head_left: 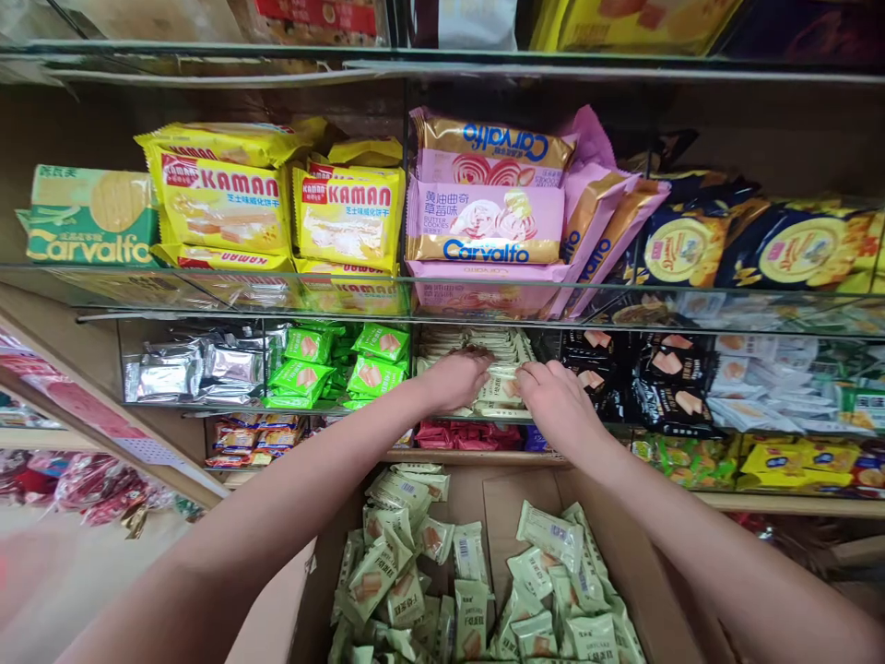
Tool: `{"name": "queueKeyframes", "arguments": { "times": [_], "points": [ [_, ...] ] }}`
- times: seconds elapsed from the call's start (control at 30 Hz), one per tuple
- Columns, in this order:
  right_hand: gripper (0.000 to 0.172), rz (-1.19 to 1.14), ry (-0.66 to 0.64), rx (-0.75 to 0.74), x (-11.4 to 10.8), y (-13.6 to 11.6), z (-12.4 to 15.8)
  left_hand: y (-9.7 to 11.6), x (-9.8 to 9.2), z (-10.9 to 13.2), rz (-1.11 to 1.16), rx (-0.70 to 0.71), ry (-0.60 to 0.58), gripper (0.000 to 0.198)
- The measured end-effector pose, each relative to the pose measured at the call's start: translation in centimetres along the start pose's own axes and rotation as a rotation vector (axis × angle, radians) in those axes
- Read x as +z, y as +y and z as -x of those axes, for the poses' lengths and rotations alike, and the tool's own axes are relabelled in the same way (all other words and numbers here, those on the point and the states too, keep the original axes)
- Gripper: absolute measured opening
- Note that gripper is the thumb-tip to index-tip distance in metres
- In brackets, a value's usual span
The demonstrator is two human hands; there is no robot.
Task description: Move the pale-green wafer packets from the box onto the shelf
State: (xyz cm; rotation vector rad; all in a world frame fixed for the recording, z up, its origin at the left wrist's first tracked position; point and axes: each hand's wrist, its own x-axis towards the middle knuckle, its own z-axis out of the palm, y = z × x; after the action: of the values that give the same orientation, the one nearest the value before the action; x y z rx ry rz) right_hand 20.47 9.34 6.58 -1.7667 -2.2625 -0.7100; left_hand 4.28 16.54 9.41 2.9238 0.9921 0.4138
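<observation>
Both my arms reach forward into a glass shelf compartment filled with small pale green snack packets (501, 385). My left hand (454, 378) rests knuckles up on the packets, fingers curled down among them. My right hand (557, 398) is beside it on the same pile, fingers bent over the packets' edge. Whether either hand actually grips a packet is hidden by the backs of the hands. Below my arms stands an open cardboard box (498, 503) with several of the same pale green packets (477, 590) loose inside.
Bright green packets (338, 364) and silver packets (200, 369) fill the compartments to the left, black packets (643, 369) the one to the right. The shelf above holds yellow Kaman packs (277, 207), pink Carvalfo packs (484, 221) and dark blue bags (747, 244). A glass shelf edge (442, 309) runs above my hands.
</observation>
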Motion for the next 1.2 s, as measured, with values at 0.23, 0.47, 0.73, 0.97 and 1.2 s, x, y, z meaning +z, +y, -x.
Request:
{"name": "queueKeyframes", "arguments": {
  "times": [0.23, 0.47, 0.73, 0.97, 1.2],
  "points": [
    [0.025, -0.236, 0.078, -0.054, -0.5, 0.6, 0.9, -0.7, -2.4, 3.2, -0.063, 0.023, -0.023, 0.029],
    [0.018, -0.360, -0.089, -0.195, 0.3, 0.5, 1.0, -0.6, -1.4, 4.4, -0.201, 0.059, -0.045, 0.016],
    [0.022, -0.391, -0.159, -0.238, -0.1, 0.5, 0.7, -0.6, -0.8, 3.9, -0.273, 0.010, -0.009, 0.014],
    [0.020, -0.414, 0.035, -0.082, -0.2, 0.2, 0.5, -0.3, -0.6, 3.8, -0.284, -0.005, 0.009, 0.016],
    [0.021, -0.602, 0.035, -0.214, -0.2, -4.1, 6.3, 3.8, 2.2, 11.5, -0.026, 0.199, 0.151, 0.034]
  ]
}}
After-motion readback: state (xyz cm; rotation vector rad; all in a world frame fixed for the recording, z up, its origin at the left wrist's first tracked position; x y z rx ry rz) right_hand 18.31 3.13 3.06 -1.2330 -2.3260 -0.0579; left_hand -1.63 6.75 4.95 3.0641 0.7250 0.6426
